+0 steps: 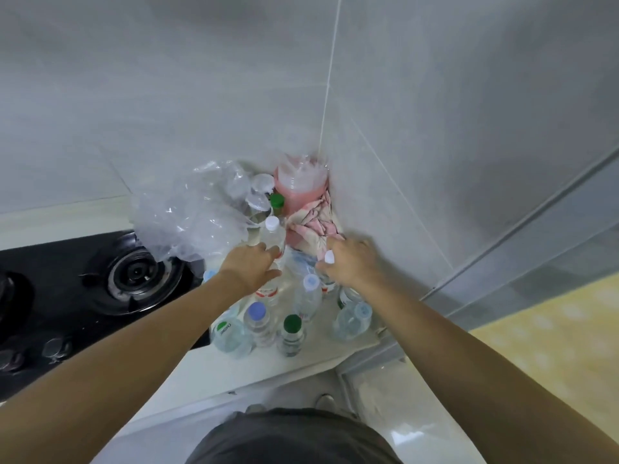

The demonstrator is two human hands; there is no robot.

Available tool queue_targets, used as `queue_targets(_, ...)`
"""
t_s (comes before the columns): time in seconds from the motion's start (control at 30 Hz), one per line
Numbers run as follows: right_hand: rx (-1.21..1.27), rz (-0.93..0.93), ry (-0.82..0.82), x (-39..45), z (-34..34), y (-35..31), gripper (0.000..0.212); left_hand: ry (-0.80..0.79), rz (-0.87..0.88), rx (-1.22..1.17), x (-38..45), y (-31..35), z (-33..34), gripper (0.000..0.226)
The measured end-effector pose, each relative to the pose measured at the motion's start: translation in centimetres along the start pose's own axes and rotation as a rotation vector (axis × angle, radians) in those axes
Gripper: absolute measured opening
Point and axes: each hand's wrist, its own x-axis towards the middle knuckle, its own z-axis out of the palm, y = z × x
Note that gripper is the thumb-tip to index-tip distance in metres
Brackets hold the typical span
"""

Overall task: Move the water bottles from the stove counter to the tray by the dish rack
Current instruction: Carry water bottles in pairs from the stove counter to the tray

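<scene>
Several clear plastic water bottles stand crowded on the white stove counter [301, 358] in the corner. My left hand [249, 266] wraps around a white-capped bottle [273, 234] at the back of the group. My right hand [350, 262] closes on another white-capped bottle [329, 256], whose body is mostly hidden by my fingers. In front stand a purple-capped bottle [257, 321], a dark-green-capped bottle [292, 333], a pale-blue-capped bottle [310, 296] and one more at the right [353, 319]. The tray and dish rack are out of view.
A black gas hob [134, 276] lies left of the bottles. Crumpled clear plastic bags [191, 216], a pink container [299, 185], a small green-capped bottle [277, 200] and a pink patterned cloth [311, 226] fill the tiled corner behind. The counter ends at the right beside a sliding door frame [502, 242].
</scene>
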Motion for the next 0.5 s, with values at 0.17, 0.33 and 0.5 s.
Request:
queue_targets(0.17,0.043,-0.009,0.002,0.1,-0.7,0.0,0.028,-0.007,0.026,-0.006,-1.2,-0.2,-0.8,0.049)
queue_targets(0.33,0.255,0.029,0.086,0.4,-3.6,-0.8,0.035,0.081,0.068,-0.043,-2.3,-0.3,-2.5,0.038)
queue_targets(0.5,0.337,0.003,0.178,1.6,-8.4,-2.2,0.029,0.210,0.051,-0.244,-2.6,-3.3,-8.6,0.038)
